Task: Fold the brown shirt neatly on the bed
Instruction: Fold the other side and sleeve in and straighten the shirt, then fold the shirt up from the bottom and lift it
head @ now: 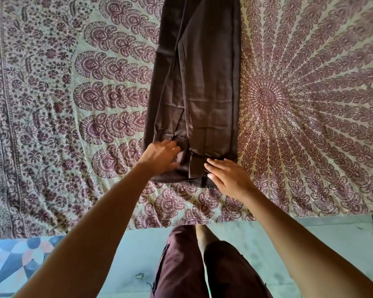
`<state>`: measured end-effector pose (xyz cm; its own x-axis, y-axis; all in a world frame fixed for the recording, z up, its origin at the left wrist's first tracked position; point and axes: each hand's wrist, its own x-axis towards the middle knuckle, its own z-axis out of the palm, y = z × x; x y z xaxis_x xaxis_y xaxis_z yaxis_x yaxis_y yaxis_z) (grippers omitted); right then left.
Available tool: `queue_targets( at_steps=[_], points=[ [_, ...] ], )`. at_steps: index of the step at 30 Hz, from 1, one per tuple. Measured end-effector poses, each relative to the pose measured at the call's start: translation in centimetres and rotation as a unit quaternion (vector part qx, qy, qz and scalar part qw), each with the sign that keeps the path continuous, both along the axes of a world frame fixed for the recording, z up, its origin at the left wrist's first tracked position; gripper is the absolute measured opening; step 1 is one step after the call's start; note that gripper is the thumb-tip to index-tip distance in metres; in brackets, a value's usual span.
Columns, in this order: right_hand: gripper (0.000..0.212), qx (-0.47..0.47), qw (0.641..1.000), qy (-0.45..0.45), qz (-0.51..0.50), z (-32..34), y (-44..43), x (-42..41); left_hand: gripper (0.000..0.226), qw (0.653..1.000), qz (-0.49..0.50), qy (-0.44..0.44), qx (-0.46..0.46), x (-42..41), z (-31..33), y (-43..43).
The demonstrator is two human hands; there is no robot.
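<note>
In the head view the shirt [202,82] is seen laid on the patterned bed [63,104] as a long narrow strip, its sides folded inward, running away from the near edge. The left hand [159,157] is laid on the shirt's near left corner, fingers [172,147] loosely spread and slightly blurred — no pinch can be made out. The right hand [229,178] is pressed flat on the near right corner — fingers straight and close together. Pale floor [289,244] is seen below the bed's edge.
</note>
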<state>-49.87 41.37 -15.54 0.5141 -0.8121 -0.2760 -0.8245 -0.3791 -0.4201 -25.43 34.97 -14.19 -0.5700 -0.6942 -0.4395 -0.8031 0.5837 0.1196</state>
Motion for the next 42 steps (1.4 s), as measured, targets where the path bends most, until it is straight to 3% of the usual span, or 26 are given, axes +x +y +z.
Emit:
queue_targets(
  at_steps=[3, 6, 8, 12, 16, 21, 24, 28, 31, 33, 35, 38, 42],
  points=[
    [0.044, -0.005, 1.0, 0.005, -0.007, -0.1, 0.3, 0.2, 0.031, 0.998, -0.052, -0.02, -0.033, 0.2, -0.3, 0.3],
    [0.054, -0.011, 0.999, -0.017, -0.026, 0.1, 0.1, 0.2, 0.013, 0.996, -0.064, 0.031, -0.056, 0.0, -0.5, -0.1],
    [0.062, -0.023, 0.999, -0.033, -0.034, 0.3, -0.3, 0.1, 0.02, 0.993, -0.051, 0.074, -0.073, 0.0, -0.6, -0.2],
    [0.045, -0.037, 0.998, -0.039, -0.037, 0.8, -0.8, 0.2, 0.019, 0.986, -0.068, 0.114, -0.104, 0.4, -0.3, 0.3],
    [0.039, -0.06, 0.998, -0.027, -0.024, 0.3, -0.5, 0.8, 0.013, 0.991, -0.061, 0.092, -0.075, 0.5, -0.3, 0.3],
    [0.039, -0.053, 0.998, -0.025, -0.032, 0.0, -0.5, 1.0, 0.02, 0.989, 0.105, 0.056, 0.092, -0.3, 0.4, -0.8],
    [0.041, -0.03, 0.998, -0.042, -0.045, 0.3, -0.7, 0.9, 0.018, 0.976, 0.158, 0.093, 0.116, -0.1, 0.8, -1.5],
    [0.039, -0.028, 0.995, -0.055, -0.078, 0.0, -0.7, 0.9, 0.023, 0.984, 0.128, 0.099, 0.072, 0.3, 0.3, -0.7],
    [0.042, -0.001, 1.0, -0.013, -0.019, -0.6, 0.3, 1.2, 0.031, 0.987, 0.094, 0.083, 0.101, 0.3, -0.7, 0.2],
    [0.047, 0.015, 0.999, -0.021, -0.024, -0.4, 0.3, 1.3, 0.026, 0.97, 0.15, 0.156, 0.112, 0.6, -0.7, 0.6],
    [0.043, -0.009, 0.994, -0.041, -0.099, 0.0, -0.1, 1.2, 0.019, 0.943, 0.255, 0.209, 0.056, 1.0, -0.5, 1.0],
    [0.038, -0.055, 0.956, 0.004, -0.289, 0.2, -0.9, 1.0, 0.025, 0.881, 0.443, 0.166, -0.025, 2.1, -0.2, 1.4],
    [0.067, 0.066, 0.899, 0.031, -0.431, 0.2, -1.2, 1.2, 0.047, 0.827, 0.552, 0.085, 0.056, 2.4, -0.3, 1.8]
  ],
)
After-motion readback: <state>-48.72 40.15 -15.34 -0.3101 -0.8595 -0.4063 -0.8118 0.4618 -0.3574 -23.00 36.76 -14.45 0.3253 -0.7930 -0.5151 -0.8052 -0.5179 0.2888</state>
